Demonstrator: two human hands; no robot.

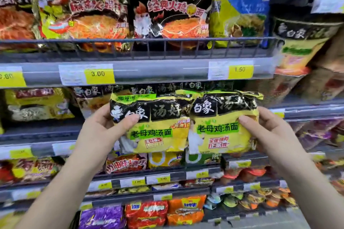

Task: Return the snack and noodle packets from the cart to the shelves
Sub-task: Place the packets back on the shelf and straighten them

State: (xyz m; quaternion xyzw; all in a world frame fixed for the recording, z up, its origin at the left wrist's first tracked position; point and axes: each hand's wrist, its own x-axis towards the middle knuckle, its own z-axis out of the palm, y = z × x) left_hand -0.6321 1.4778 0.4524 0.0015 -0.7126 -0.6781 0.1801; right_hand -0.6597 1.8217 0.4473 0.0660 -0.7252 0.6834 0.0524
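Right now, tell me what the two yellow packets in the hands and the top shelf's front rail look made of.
The left yellow packet and right yellow packet: thin glossy plastic film, likely; both crinkle and catch glare. The front rail: probably metal wire with a dark grey matte coat, going by its thin straight bars.

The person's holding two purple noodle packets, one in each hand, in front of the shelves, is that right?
No, the packets are yellow, not purple. In the head view the left hand grips the left packet and the right hand grips the right packet, in front of the shelves.
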